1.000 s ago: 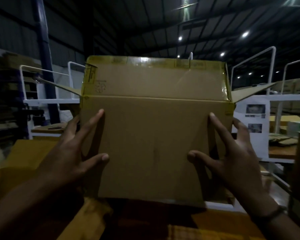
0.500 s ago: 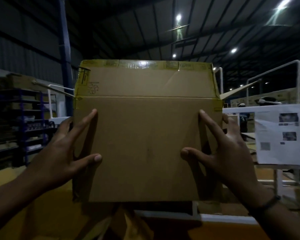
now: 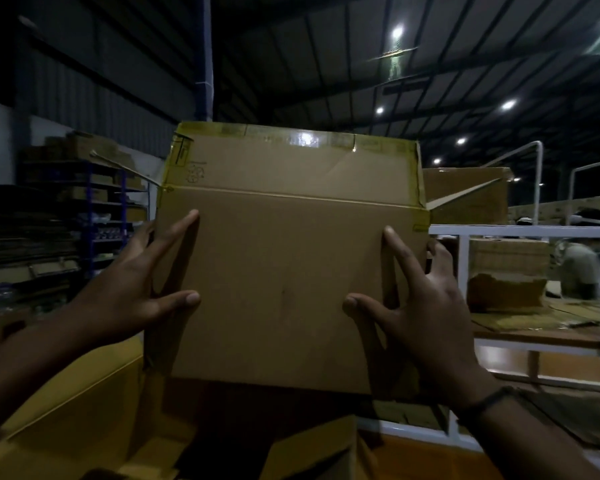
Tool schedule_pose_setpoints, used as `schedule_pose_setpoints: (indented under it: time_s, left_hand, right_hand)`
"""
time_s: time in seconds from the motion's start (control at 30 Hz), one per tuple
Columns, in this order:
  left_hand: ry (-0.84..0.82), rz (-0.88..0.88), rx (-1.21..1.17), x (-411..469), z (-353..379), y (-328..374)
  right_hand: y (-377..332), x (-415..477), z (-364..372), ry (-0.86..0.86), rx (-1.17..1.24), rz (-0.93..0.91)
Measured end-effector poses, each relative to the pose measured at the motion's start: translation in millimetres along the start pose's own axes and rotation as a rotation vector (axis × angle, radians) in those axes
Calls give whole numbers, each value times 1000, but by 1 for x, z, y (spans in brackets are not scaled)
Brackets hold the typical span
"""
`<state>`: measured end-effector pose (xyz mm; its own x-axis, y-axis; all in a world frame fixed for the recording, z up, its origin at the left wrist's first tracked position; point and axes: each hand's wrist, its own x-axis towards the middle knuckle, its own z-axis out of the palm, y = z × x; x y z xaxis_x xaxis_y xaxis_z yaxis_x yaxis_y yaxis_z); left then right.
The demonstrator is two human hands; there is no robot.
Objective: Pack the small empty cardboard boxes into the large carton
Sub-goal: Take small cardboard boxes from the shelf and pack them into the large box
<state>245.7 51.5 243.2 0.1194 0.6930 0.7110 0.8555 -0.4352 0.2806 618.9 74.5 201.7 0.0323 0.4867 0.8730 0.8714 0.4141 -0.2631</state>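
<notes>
While the box (image 3: 284,271) hangs above the open carton (image 3: 66,407), left hand (image 3: 136,292) and right hand (image 3: 426,310) clasp its side edges, fingers (image 3: 177,233) spread wide.

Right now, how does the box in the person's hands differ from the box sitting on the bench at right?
The held box is in the air, gripped at its sides by the left hand and right hand; the bench box rests on a surface. The held box's near face is intact; the bench box's looks raggedly torn. Both are brown cardboard.
</notes>
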Motion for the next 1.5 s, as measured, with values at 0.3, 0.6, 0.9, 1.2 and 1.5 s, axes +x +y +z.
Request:
schedule_pose_setpoints:
  time_s: [0.3,0.6,0.9,1.2,1.5]
  left_hand:
    - [8,-117,52,-40,-14,-45]
    - [-39,-95,4,-60,-43,-123]
    - [-65,-42,-71,-84,-46,-234]
    - [-86,-8,-134,-104,-15,-274]
    - [-454,-65,-58,-112,0,-296]
  right_hand:
    - [-34,-7,46,-115,70,-41]
    - [-109,-25,69,-176,-13,0]
    - [-204,-77,124,-155,-78,77]
    - [-211,-131,160,-173,-78,222]
    - [-191,-154,150,-404,-193,295]
